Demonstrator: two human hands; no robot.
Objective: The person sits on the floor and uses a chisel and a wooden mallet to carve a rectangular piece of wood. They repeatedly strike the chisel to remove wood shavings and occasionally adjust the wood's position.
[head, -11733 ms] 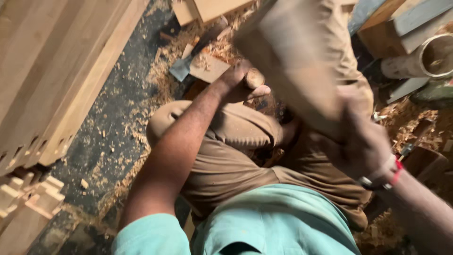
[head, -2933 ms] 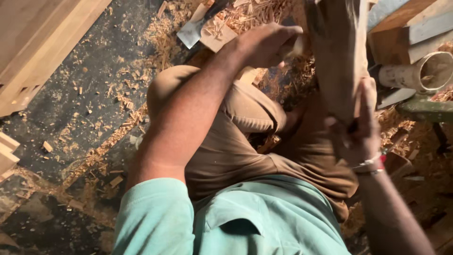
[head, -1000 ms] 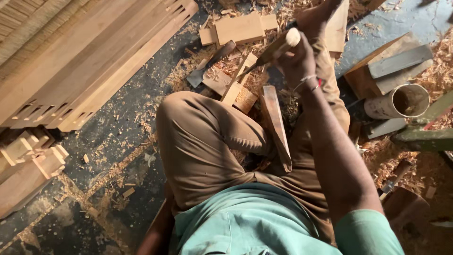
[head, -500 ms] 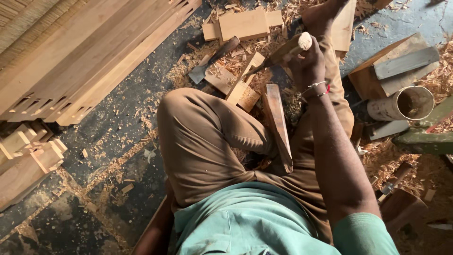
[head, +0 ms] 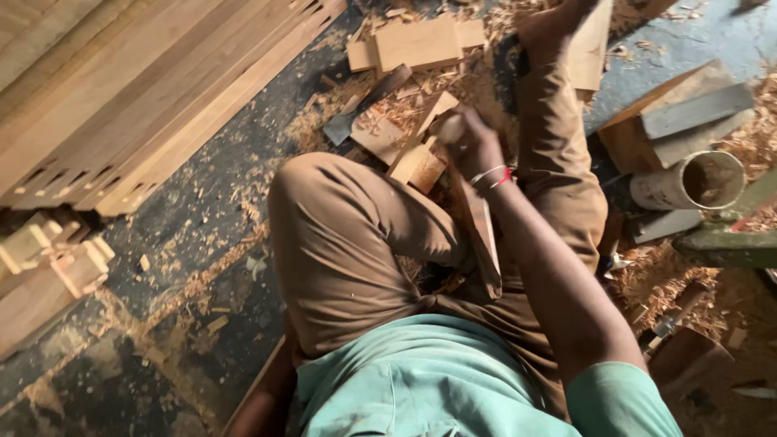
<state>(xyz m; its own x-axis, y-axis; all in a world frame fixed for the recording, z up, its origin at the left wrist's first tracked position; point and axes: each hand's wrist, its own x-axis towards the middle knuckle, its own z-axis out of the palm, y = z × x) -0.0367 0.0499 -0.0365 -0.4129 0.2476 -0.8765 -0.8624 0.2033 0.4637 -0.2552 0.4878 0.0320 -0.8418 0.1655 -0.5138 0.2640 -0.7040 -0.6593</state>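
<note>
I sit on a floor strewn with shavings, knees bent in brown trousers. My right hand (head: pixel 476 144) is closed around a pale rounded wooden tool handle (head: pixel 450 129), low over several small wood blocks (head: pixel 417 166) in front of my left knee. The tool's working end is hidden behind the hand. A narrow wooden slat (head: pixel 488 239) leans between my legs, just under my right wrist. My left arm runs down out of the frame at the bottom left, so its hand is not visible.
A stack of long planks (head: pixel 137 97) fills the upper left, with notched wood pieces (head: pixel 53 259) below it. A metal-bladed tool (head: pixel 344 125) lies among shavings. Flat boards (head: pixel 417 40) lie ahead, while wood blocks (head: pixel 680 113) and an open cylinder (head: pixel 696 182) sit to the right.
My right hand has come down with the handle from a raised position to the small blocks. Earlier, both hands held a large wood piece upright; it is no longer in my hands.
</note>
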